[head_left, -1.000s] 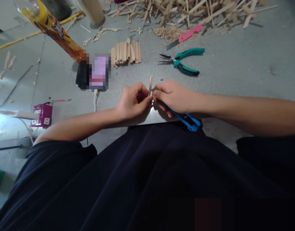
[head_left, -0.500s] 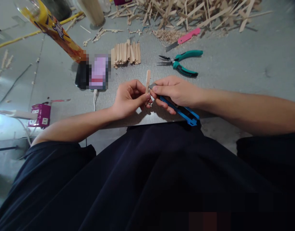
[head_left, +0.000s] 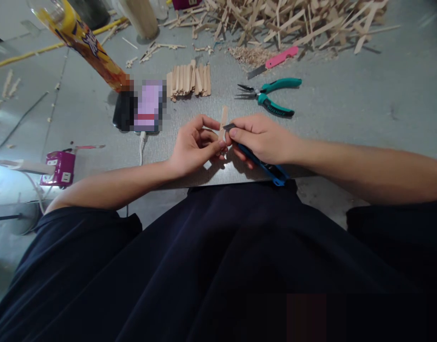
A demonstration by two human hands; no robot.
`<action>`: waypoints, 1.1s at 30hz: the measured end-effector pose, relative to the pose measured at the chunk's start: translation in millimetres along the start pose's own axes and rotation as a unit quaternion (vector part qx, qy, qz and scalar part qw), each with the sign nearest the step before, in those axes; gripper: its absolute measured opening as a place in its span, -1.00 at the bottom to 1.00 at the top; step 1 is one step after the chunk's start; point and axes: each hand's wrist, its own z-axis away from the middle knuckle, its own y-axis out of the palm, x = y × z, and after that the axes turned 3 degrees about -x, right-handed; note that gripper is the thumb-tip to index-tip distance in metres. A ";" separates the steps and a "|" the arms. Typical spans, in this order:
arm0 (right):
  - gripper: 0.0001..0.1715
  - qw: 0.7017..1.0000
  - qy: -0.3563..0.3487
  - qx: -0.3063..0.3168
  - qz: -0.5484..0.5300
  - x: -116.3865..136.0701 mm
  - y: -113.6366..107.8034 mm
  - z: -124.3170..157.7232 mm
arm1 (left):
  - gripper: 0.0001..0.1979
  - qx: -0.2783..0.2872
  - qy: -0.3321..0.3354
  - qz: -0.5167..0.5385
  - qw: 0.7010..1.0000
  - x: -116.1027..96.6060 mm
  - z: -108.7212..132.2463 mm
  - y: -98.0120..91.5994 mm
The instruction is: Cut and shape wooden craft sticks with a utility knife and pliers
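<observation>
Near the table's front edge, my left hand [head_left: 201, 145] pinches a flat wooden craft stick [head_left: 224, 116], which stands up between thumb and fingers. My right hand [head_left: 259, 137] is wrapped round a blue utility knife [head_left: 263, 164]. Its grey blade sticks out past my right fingertips and lies against or very close to the stick; exact contact is too small to tell. The lower end of the stick is hidden by my fingers. Beyond my right hand lie teal-handled needle-nose pliers [head_left: 271, 92], jaws apart.
A row of craft sticks [head_left: 190, 80] lies beyond my left hand, beside a phone [head_left: 149, 107] on a cable. Farther back are a pink-handled saw knife [head_left: 281, 58], sawdust [head_left: 252, 54] and a heap of sticks [head_left: 275, 21]. An orange-yellow bottle [head_left: 90, 45] leans at left.
The stick has tipped slightly to the right, and its face is turned a little. My right hand has rotated, so the knife's blade and handle sit at a changed angle.
</observation>
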 end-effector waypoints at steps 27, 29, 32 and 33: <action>-0.53 0.993 -0.010 -0.005 0.115 -6.6 -2.3 -3.4 | -0.14 0.005 0.013 -0.063 0.998 5.7 2.4 0.0; -0.53 0.993 -0.007 -0.004 0.116 -4.6 -1.8 -3.0 | -0.17 0.000 0.018 -0.076 0.997 5.0 2.8 0.2; -0.53 0.992 0.015 -0.006 0.127 0.2 -0.5 -1.7 | -0.18 -0.001 0.029 -0.084 0.996 6.9 3.0 0.9; -0.53 0.991 0.018 -0.004 0.130 1.5 -0.2 -1.4 | -0.18 0.002 0.033 -0.085 0.996 8.4 3.0 1.1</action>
